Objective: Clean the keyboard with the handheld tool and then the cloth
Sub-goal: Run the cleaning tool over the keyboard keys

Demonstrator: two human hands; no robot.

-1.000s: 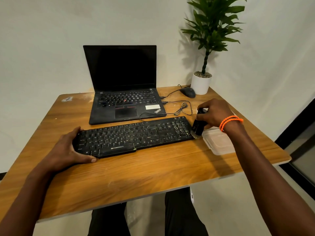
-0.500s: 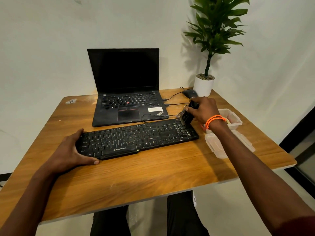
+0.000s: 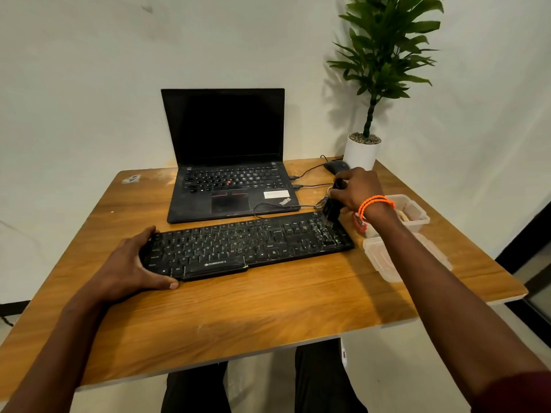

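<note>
While gripped at its left end by the left hand (image 3: 126, 268), one keyboard (image 3: 247, 244), right hand (image 3: 356, 190) clutching one handheld tool (image 3: 331, 208).

On the wooden desk (image 3: 268, 308), the left hand (image 3: 131, 266) grips the black Zebronics keyboard's (image 3: 247, 248) left end while the right hand (image 3: 356, 190) holds a black handheld tool (image 3: 331, 208) at its far right corner.

Wooden table (image 3: 268, 308), light edge band, worn patches at its far left corner. Plain off-white wall (image 3: 89, 84) behind and to the right, scuffed upper left. Potted plant (image 3: 362, 150) at far right corner casts a shadow on the wall. Pale floor (image 3: 402, 368) beneath; dark frame (image 3: 536, 248) at right.
</note>
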